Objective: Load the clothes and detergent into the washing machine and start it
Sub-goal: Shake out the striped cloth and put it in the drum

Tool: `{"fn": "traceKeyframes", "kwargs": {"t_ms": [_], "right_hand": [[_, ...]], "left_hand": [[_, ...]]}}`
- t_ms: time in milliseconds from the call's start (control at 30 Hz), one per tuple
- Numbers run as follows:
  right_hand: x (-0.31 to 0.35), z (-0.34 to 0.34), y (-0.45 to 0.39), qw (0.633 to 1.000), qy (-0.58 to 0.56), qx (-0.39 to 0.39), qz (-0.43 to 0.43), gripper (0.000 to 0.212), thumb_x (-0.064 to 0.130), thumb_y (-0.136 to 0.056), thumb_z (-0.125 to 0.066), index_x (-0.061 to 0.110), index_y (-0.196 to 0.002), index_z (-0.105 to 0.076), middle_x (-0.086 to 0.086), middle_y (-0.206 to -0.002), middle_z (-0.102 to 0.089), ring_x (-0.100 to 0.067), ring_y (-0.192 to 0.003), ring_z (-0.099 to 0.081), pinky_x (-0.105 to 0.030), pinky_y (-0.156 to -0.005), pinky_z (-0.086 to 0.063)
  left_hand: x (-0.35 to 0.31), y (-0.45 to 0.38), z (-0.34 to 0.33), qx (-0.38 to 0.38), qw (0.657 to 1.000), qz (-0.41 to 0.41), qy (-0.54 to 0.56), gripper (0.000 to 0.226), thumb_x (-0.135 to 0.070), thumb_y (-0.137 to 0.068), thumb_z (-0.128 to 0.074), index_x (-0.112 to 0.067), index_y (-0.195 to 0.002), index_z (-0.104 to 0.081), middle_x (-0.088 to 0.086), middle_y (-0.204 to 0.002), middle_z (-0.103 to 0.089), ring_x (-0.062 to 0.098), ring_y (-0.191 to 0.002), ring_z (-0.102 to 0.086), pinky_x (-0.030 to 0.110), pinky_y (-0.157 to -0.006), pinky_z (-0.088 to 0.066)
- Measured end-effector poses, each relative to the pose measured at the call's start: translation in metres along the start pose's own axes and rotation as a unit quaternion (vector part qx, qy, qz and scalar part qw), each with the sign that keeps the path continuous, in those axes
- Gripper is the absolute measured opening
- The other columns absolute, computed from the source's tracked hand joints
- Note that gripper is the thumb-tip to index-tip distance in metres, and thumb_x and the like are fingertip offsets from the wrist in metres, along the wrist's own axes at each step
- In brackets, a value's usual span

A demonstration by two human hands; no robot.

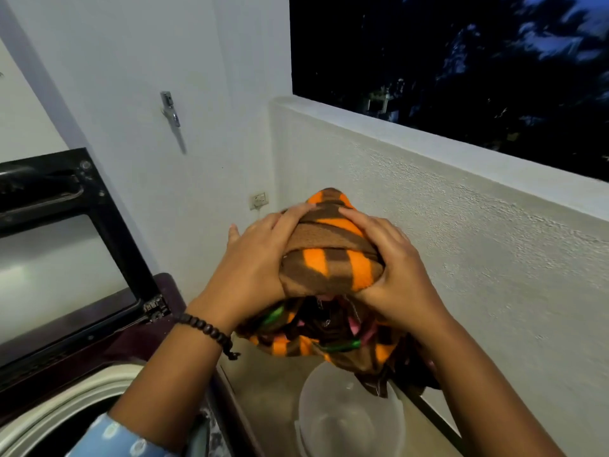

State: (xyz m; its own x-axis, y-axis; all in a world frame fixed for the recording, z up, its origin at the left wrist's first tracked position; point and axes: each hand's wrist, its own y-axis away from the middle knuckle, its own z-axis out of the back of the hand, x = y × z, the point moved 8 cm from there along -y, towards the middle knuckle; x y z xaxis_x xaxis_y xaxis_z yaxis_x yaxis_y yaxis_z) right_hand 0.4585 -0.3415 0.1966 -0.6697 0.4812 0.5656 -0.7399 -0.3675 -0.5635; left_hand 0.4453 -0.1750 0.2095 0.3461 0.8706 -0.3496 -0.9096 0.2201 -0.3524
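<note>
Holding a big bundle of cloth (333, 258) up in front of me, I have one hand on each side of it. The bundle is brown with bright orange squares, and more of it hangs down below with bits of green and pink. My left hand (253, 268) presses on the left side, with the fingers spread and bent round the cloth. My right hand (392, 272) wraps the right side, and its fingers curl over the top while the thumb digs in near the bottom. So both hands grip the bundle tight.

On my left wrist I see a dark bead bracelet (207, 331). A blue sleeve with white dots (122, 440) shows at the bottom.

The washing machine (59, 410) is down at the lower left, well apart from the bundle. Its lid (66, 252) stands open, and I can see the pale round rim of the tub. The bundle is not over the tub; it is off to the right of it.

Under the hanging cloth sits a clear plastic tub (349, 420) on the floor. A white wall is behind, with a metal door handle (171, 113) and a wall socket (259, 200). To the right is a low rough wall (461, 225), and above it the dark night sky.
</note>
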Motion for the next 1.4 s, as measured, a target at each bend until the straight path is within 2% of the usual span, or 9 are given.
{"fn": "traceKeyframes", "kwargs": {"t_ms": [233, 467, 600, 767, 833, 1000, 1133, 1267, 1400], "right_hand": [[0.005, 0.011, -0.003, 0.998, -0.034, 0.032, -0.032, 0.101, 0.054, -0.062, -0.075, 0.049, -0.146, -0.019, 0.025, -0.145, -0.033, -0.007, -0.137, -0.032, -0.049, -0.111, -0.033], [-0.050, 0.016, 0.022, 0.952, -0.259, 0.037, -0.162, 0.139, 0.065, -0.042, -0.086, 0.050, -0.149, 0.001, 0.021, -0.156, -0.021, 0.004, -0.136, -0.036, -0.032, -0.111, -0.037], [-0.062, 0.000, 0.034, 0.926, -0.331, 0.028, -0.181, 0.143, 0.052, -0.043, -0.092, 0.040, -0.152, 0.000, -0.001, -0.155, -0.032, -0.012, -0.135, -0.045, -0.034, -0.106, -0.045], [-0.054, -0.007, 0.025, 0.903, -0.392, -0.053, -0.167, 0.120, 0.027, -0.047, -0.091, 0.011, -0.147, -0.026, -0.015, -0.131, -0.058, -0.026, -0.118, -0.061, -0.036, -0.092, -0.054], [-0.056, 0.006, 0.022, 0.906, -0.374, -0.120, -0.158, 0.099, 0.020, -0.055, -0.084, 0.007, -0.141, -0.037, -0.014, -0.130, -0.059, -0.025, -0.118, -0.060, -0.042, -0.096, -0.052], [-0.054, 0.043, 0.017, 0.917, -0.306, -0.209, -0.145, 0.072, 0.005, -0.059, -0.073, 0.028, -0.122, -0.048, 0.012, -0.114, -0.062, 0.005, -0.101, -0.063, -0.014, -0.081, -0.052], [-0.045, 0.066, 0.012, 0.949, -0.226, -0.193, -0.104, 0.069, 0.011, -0.066, -0.079, 0.038, -0.122, -0.048, 0.030, -0.111, -0.063, 0.007, -0.105, -0.061, -0.013, -0.082, -0.051], [-0.032, 0.064, 0.007, 0.984, -0.092, -0.142, -0.062, 0.068, 0.023, -0.072, -0.082, 0.031, -0.132, -0.051, 0.017, -0.120, -0.062, -0.005, -0.110, -0.060, -0.031, -0.090, -0.053], [-0.007, 0.042, 0.001, 0.997, 0.024, -0.073, 0.009, 0.064, 0.034, -0.078, -0.073, 0.028, -0.138, -0.050, 0.004, -0.125, -0.060, -0.015, -0.112, -0.057, -0.044, -0.092, -0.050]], "left_hand": [[0.010, 0.012, 0.011, -0.194, 0.962, 0.001, 0.190, 0.049, -0.041, -0.070, -0.068, -0.041, -0.117, -0.052, -0.010, -0.113, -0.063, 0.004, -0.103, -0.059, 0.014, -0.086, -0.044], [0.045, 0.022, 0.033, -0.321, 0.851, 0.049, 0.413, 0.041, -0.012, -0.083, -0.069, -0.013, -0.118, -0.047, -0.023, -0.098, -0.067, -0.006, -0.092, -0.060, 0.016, -0.083, -0.048], [0.059, 0.029, 0.032, -0.364, 0.799, 0.077, 0.472, 0.052, -0.015, -0.080, -0.071, -0.005, -0.125, -0.046, 0.011, -0.116, -0.062, 0.025, -0.108, -0.060, 0.048, -0.095, -0.050], [0.054, 0.028, -0.007, -0.335, 0.708, 0.148, 0.604, 0.082, -0.020, -0.067, -0.078, 0.007, -0.135, -0.039, 0.017, -0.119, -0.061, 0.028, -0.109, -0.063, 0.038, -0.088, -0.052], [0.042, 0.029, -0.025, -0.294, 0.713, 0.159, 0.616, 0.087, -0.023, -0.066, -0.080, 0.005, -0.137, -0.038, 0.020, -0.124, -0.060, 0.033, -0.114, -0.061, 0.046, -0.093, -0.052], [0.025, 0.038, -0.045, -0.184, 0.762, 0.157, 0.601, 0.092, -0.045, -0.057, -0.089, -0.010, -0.133, -0.052, 0.009, -0.128, -0.064, 0.025, -0.118, -0.061, 0.043, -0.099, -0.050], [0.015, 0.043, -0.025, -0.137, 0.867, 0.120, 0.464, 0.128, -0.043, -0.060, -0.088, -0.018, -0.153, -0.003, -0.023, -0.142, -0.044, -0.008, -0.122, -0.051, 0.018, -0.098, -0.047], [0.010, 0.049, 0.000, -0.127, 0.961, 0.094, 0.229, 0.137, -0.080, -0.042, -0.073, -0.057, -0.142, 0.017, -0.026, -0.157, 0.018, 0.002, -0.145, 0.020, 0.054, -0.119, 0.000], [-0.002, 0.036, -0.006, -0.050, 0.991, 0.061, 0.111, 0.139, -0.086, -0.040, -0.066, -0.055, -0.138, 0.029, -0.020, -0.155, 0.028, 0.014, -0.143, 0.031, 0.061, -0.113, 0.010]]}}
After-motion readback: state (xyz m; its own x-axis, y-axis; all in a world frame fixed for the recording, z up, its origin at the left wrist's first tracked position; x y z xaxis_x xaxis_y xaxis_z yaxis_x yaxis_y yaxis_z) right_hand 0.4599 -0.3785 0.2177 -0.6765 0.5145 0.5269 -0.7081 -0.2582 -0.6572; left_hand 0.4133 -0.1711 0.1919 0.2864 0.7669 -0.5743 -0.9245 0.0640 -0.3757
